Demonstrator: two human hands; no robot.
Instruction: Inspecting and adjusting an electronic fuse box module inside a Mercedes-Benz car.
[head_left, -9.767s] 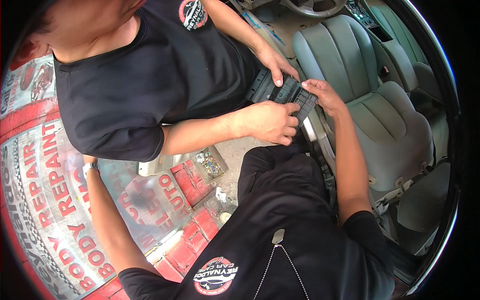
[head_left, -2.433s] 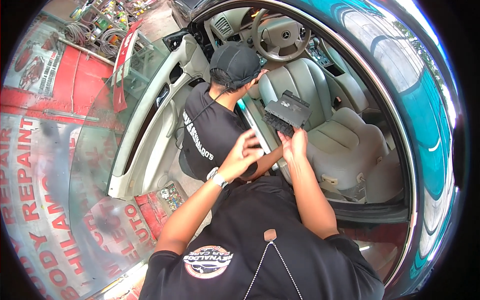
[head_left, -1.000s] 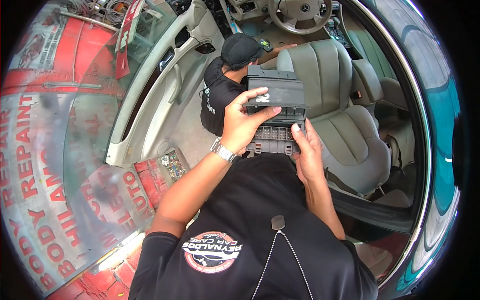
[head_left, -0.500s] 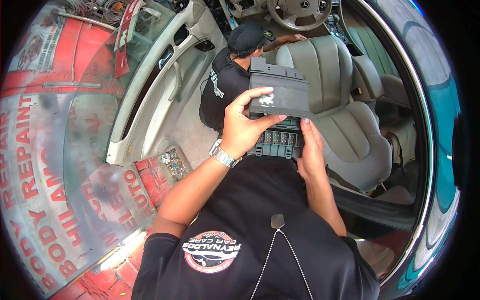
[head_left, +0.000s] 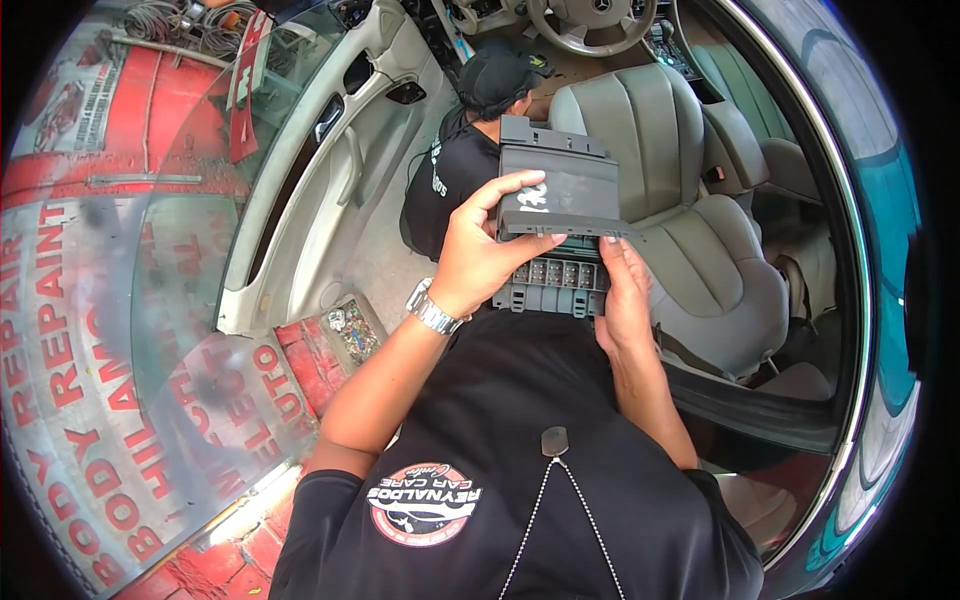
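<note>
In front of my chest I hold a dark grey fuse box [head_left: 552, 290] with rows of pin sockets along its near side. A flat dark cover [head_left: 580, 190] with a pale handwritten mark lies over the upper part, tilted so its near edge shows. My left hand [head_left: 478, 245] grips the cover's left side, thumb along the near edge and index finger across the top. My right hand [head_left: 625, 285] is closed round the box's right side, its fingertips at the cover's near right corner. The palms' undersides and the box's bottom are hidden.
Ahead, a person in a black cap [head_left: 495, 75] crouches in the open car doorway. Beside them are a grey car seat [head_left: 690, 240] and the steering wheel [head_left: 590, 40]. The open door [head_left: 300, 200] stands left, near a tray of small parts [head_left: 357, 330] on red brick.
The cover has tipped so that its near edge faces me more. My left thumb has slid slightly left and down. The other person's outstretched arm has drawn in.
</note>
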